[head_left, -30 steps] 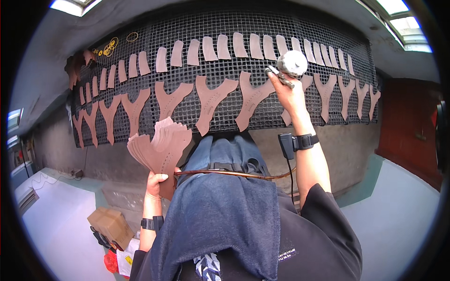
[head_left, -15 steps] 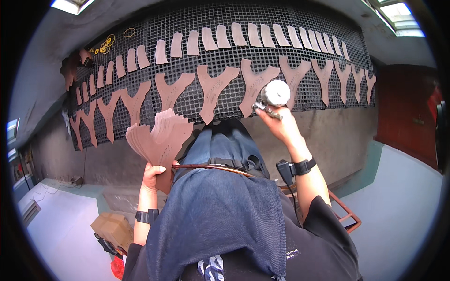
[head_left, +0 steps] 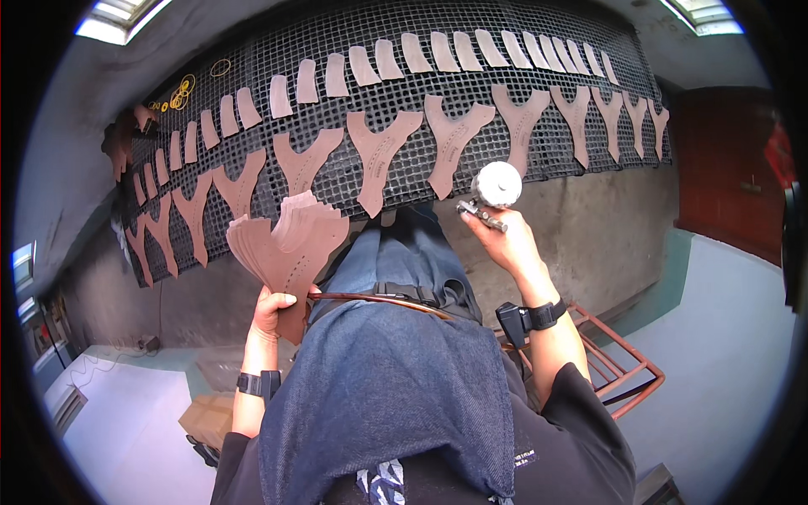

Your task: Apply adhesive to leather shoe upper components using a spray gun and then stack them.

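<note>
My left hand grips a fanned stack of brown Y-shaped pieces; my right hand is wrapped round a spray gun with a round white cup.

My left thumb presses across the stack's narrow stem while the fingers go behind it, mostly out of sight; my right fingers curl under the gun, so I can't make out the trigger or which end is the nozzle. Overlapping edges make the pieces hard to count. The stack is at my left, before the near edge of the black mesh, its long axis running away from me, forks outward, stem toward my waist. The gun's metal body slants from upper left to lower right.
</note>
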Tool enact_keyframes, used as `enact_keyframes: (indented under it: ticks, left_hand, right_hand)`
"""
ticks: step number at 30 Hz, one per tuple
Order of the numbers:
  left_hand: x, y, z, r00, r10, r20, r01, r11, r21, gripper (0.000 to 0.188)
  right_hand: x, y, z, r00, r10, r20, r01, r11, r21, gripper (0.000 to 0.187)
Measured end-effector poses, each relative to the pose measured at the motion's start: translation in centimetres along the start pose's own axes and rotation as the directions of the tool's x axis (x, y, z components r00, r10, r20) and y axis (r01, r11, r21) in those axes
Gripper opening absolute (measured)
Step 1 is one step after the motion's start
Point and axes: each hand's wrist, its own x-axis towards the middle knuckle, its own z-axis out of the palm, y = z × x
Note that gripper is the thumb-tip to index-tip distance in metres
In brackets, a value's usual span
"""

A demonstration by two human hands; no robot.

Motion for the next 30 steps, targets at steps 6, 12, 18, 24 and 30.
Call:
enact_keyframes:
  ticks: [6,12,18,24,30]
  left_hand:
    - [0.6,0.1,1.8,0.999,0.007,-0.037,-0.007,1.000,-0.007,0.064]
    - [1.6,0.0,5.3,0.992,0.057,-0.117,-0.056,0.998,0.008,0.061]
    - [2.8,0.1,8.2,0.981,0.094,-0.173,-0.091,0.996,0.022,0.052]
    - [2.7,0.6,8.4,0.978,0.097,-0.185,-0.097,0.995,0.009,0.056]
    - [1.4,1.4,5.8,0.974,0.114,-0.198,-0.127,0.991,-0.052,0.060]
  right_hand:
    - [3.6,0.4,-2.8,0.987,-0.067,-0.147,0.065,0.998,-0.017,0.034]
    - [8.9,1.4,-6.3,0.970,-0.072,-0.233,0.064,0.997,-0.042,0.034]
    - [13.4,4.3,-10.1,0.948,-0.051,-0.314,0.054,0.999,0.000,0.037]
    - [15.7,3.4,-10.5,0.933,-0.093,-0.348,0.143,0.983,0.119,0.032]
    - [14.0,0.3,-7.1,0.916,-0.126,-0.380,0.167,0.983,0.078,0.032]
